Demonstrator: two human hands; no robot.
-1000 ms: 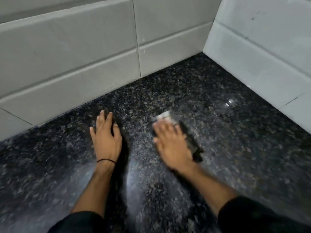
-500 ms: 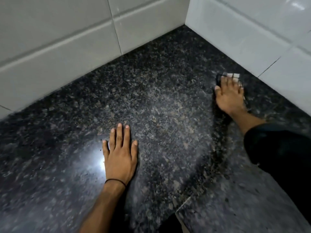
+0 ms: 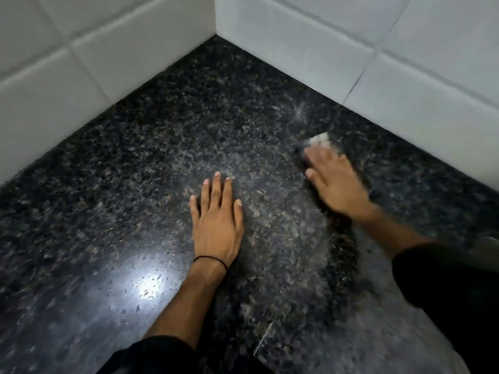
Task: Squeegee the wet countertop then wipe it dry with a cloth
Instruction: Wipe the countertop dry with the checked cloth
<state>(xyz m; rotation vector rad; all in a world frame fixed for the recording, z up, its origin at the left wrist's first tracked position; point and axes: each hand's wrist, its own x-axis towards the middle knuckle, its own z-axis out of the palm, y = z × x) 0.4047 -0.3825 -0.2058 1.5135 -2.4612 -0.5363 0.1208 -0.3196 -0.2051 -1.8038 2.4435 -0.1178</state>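
The countertop [image 3: 151, 147] is dark speckled granite with a bright light reflection and small droplets at the lower left. My left hand [image 3: 216, 220] lies flat on it near the middle, fingers straight. My right hand [image 3: 334, 179], blurred by motion, presses flat on a small cloth [image 3: 320, 139] near the right wall. Only a pale corner of the cloth shows past my fingertips; the rest is hidden under the hand. No squeegee is in view.
White tiled walls [image 3: 297, 58] meet in a corner at the back of the countertop and run along its left and right sides. The counter's front edge [image 3: 263, 338] shows at the bottom, right of my left forearm.
My right hand has slid the cloth along the counter by the right wall, and is blurred now. The view has shifted. My left hand stays flat on the granite.
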